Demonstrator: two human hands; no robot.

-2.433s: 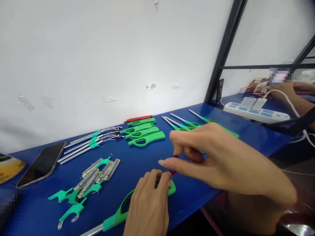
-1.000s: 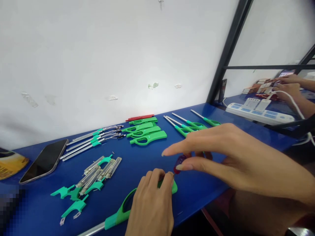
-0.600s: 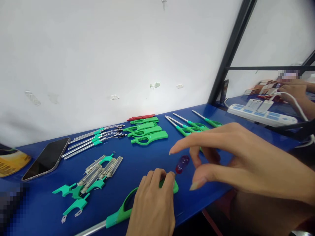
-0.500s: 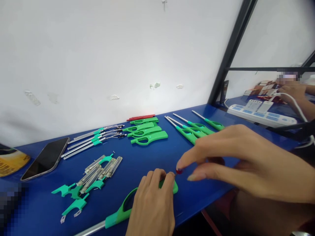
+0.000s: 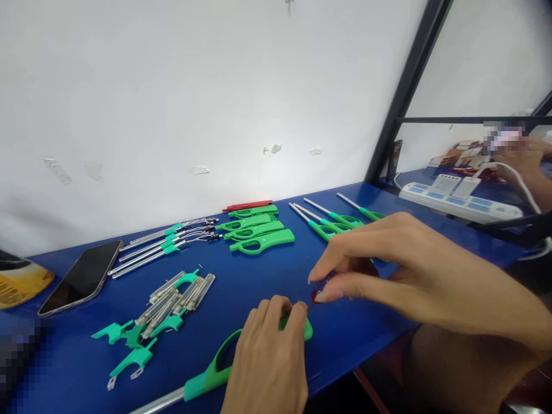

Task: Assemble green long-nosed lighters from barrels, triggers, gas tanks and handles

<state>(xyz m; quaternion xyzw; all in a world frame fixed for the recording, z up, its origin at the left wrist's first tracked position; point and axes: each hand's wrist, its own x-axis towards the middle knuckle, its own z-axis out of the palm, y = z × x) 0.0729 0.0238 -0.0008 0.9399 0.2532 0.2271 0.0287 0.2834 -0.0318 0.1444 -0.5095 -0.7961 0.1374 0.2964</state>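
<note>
My left hand is curled over the green handle of a long lighter that lies on the blue table, its metal tube pointing toward the lower left. My right hand pinches a small red translucent part between thumb and forefinger, just right of the handle's rear end. Most of the red part is hidden by the fingertips.
Green handle shells, finished green lighters, metal tubes with wires, a pile of small igniter parts and a phone lie on the table. Another person's hands work beyond a white power strip.
My right hand let the red part rest on the table, fingers spread, then pinched it again beside the handle's end. My left hand stayed on the handle.
</note>
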